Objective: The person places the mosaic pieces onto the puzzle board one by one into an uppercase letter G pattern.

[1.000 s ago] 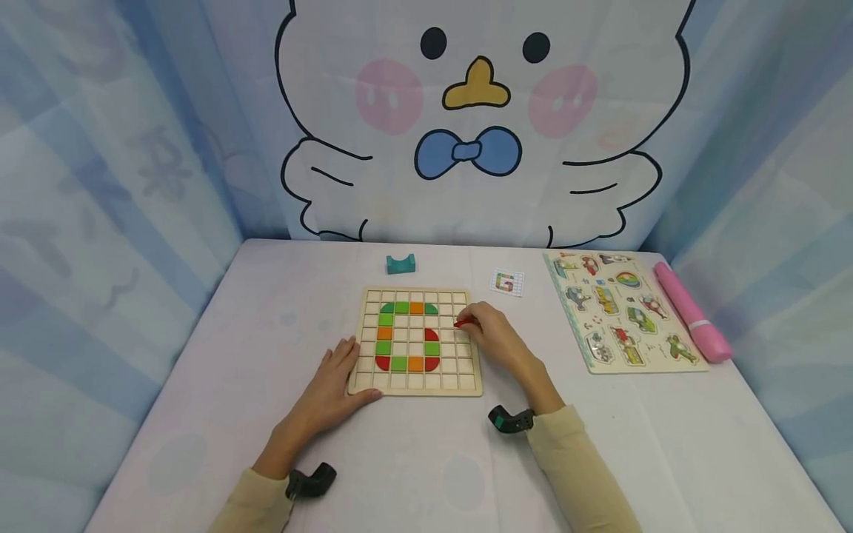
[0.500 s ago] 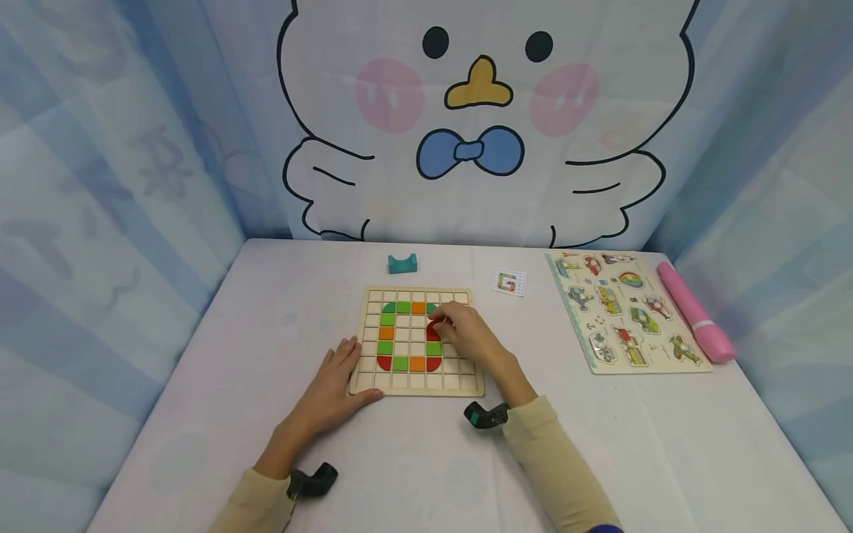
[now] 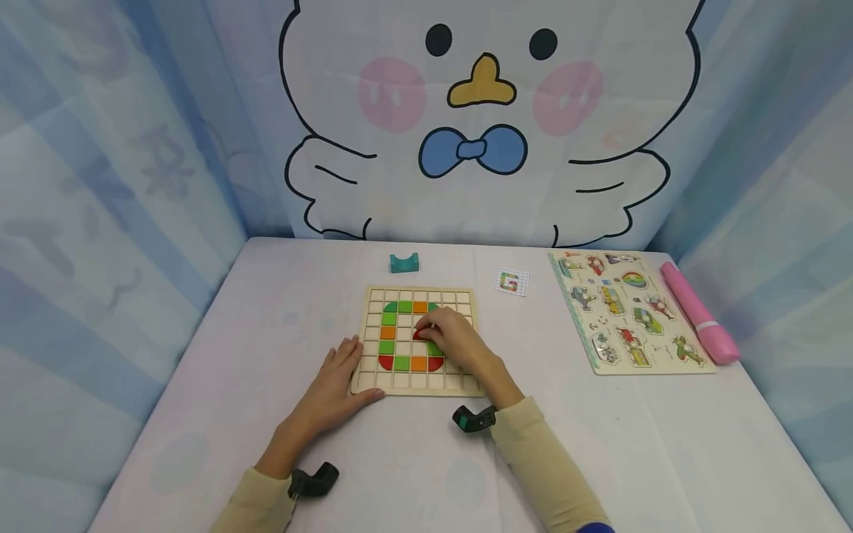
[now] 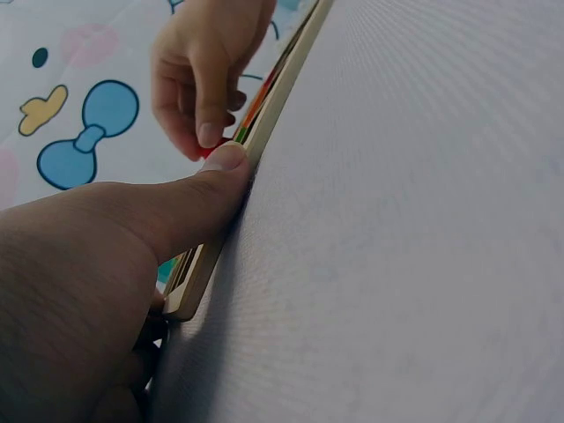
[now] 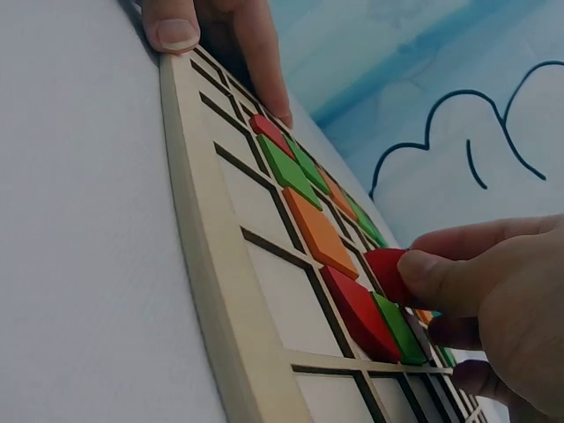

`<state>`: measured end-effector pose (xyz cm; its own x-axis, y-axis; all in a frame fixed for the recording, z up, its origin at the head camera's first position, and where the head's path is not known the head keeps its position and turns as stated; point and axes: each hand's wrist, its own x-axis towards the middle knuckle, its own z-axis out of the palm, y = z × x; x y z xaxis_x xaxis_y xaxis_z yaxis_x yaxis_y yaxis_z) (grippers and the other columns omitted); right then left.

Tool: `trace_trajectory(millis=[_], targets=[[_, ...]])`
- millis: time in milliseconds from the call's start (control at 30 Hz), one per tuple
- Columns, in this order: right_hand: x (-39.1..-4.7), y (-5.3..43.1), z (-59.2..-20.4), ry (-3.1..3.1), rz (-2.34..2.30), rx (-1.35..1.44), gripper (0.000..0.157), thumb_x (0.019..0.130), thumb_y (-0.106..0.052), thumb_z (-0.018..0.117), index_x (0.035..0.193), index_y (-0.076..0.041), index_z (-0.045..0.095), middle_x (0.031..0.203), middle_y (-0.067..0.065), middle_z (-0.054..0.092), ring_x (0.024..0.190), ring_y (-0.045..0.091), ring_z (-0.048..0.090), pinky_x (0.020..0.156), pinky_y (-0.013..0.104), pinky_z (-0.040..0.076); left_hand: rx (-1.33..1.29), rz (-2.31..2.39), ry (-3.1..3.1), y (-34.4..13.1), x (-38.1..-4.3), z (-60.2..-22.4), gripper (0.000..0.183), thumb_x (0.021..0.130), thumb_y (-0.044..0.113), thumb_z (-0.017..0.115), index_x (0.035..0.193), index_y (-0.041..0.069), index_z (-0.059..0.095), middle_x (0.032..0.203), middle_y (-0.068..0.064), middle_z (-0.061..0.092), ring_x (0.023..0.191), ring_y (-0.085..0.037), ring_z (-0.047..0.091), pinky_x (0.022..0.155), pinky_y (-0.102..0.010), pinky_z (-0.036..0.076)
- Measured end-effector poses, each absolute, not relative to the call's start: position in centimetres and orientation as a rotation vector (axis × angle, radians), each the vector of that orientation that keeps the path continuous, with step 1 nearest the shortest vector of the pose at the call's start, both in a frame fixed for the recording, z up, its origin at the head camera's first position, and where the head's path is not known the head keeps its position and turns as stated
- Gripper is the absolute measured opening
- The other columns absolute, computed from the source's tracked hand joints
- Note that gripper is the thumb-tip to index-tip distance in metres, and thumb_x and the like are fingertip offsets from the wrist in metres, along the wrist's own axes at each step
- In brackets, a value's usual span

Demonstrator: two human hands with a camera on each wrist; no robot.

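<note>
A wooden grid board (image 3: 366,381) lies on the table, with green, orange and red tiles set in its squares. My left hand (image 3: 336,389) rests at its near left corner. The thumb (image 4: 207,189) presses on the near edge, and the fingers lie along the left side. Over the board's middle, my right hand (image 3: 456,340) pinches a red tile (image 5: 384,269) between thumb and fingers. That tile is inside the ring of set tiles, partly covered by the fingertips. A red rounded tile (image 5: 357,317) and an orange tile (image 5: 317,231) sit in squares below it. The right hand hides part of the ring's right side.
Behind the board stands a teal notched block (image 3: 404,263). A small pattern card (image 3: 512,282) lies to its right. Farther right are a picture puzzle board (image 3: 629,314) and a pink cylinder (image 3: 700,314). Curtains surround the table (image 3: 413,459) at the back and sides.
My right hand has moved left with the red tile, from the board's right side to inside the ring of tiles. The left hand has stayed in place.
</note>
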<state>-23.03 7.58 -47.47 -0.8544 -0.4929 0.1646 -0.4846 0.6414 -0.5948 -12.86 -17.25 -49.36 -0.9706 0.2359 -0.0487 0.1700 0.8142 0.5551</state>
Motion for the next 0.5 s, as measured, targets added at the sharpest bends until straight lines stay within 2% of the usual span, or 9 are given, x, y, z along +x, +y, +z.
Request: trace_trajectory(millis=[333,500], targets=[[-22.84,7.80,-47.59,2.936,-0.899,-0.859,0.014,0.096,-0.015,0.068,0.102,-0.010,0.080,0.103,0.003,0.061,0.102,0.019,0.052,0.092,0.034,0.052,0.328,0.849,2.893,-17.14,-12.85,-49.24,0.100,0.088,0.054,0.071,0.156,-0.004,0.025,0.166,-0.020,0.022,0.156,-0.037,0.016,0.127,-0.055,0.014],[-22.81,7.78,-47.54,2.953,-0.869,-0.872,0.017,0.096,-0.016,0.067,0.105,-0.008,0.079,0.105,0.005,0.061,0.103,0.020,0.052,0.091,0.035,0.051,0.333,0.849,2.902,-17.14,-12.83,-49.12,0.099,0.088,0.053,0.071,0.156,-0.004,0.026,0.165,-0.020,0.023,0.155,-0.038,0.018,0.127,-0.056,0.015]])
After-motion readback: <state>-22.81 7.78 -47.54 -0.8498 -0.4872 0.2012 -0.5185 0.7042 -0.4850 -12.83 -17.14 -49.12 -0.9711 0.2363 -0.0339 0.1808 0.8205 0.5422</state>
